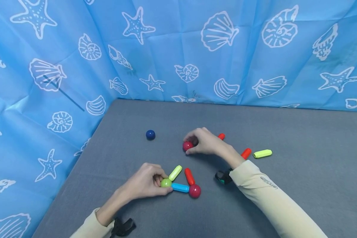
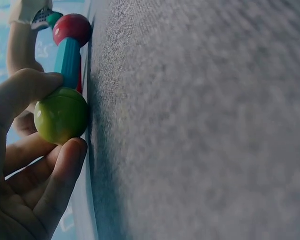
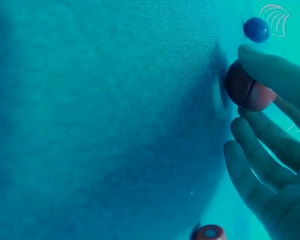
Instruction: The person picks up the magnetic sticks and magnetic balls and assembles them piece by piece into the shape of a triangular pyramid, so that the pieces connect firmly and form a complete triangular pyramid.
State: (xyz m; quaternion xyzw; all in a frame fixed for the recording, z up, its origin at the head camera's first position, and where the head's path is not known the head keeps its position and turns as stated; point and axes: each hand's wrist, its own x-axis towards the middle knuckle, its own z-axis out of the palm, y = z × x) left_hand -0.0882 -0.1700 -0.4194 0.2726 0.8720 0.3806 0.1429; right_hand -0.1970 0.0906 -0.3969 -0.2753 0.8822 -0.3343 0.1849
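My left hand (image 1: 145,181) pinches a glossy green ball (image 1: 166,182) between thumb and fingers. A yellow-green stick (image 1: 175,173) and a blue stick (image 1: 180,187) run out from that ball. At the blue stick's other end is a red ball (image 1: 194,191), from which a red stick (image 1: 189,176) points away from me. Farther back, my right hand (image 1: 206,142) has its thumb and fingertips around a second red ball (image 1: 187,146). In the right wrist view this red ball (image 3: 247,87) shows a seam, and the other fingers are spread below it.
A dark blue ball (image 1: 150,135) lies at the back left of the grey table (image 1: 122,132). Two loose red sticks (image 1: 246,153) lie partly behind my right arm, beside a yellow-green stick (image 1: 262,153). A blue shell-patterned curtain (image 1: 166,39) borders the back and left.
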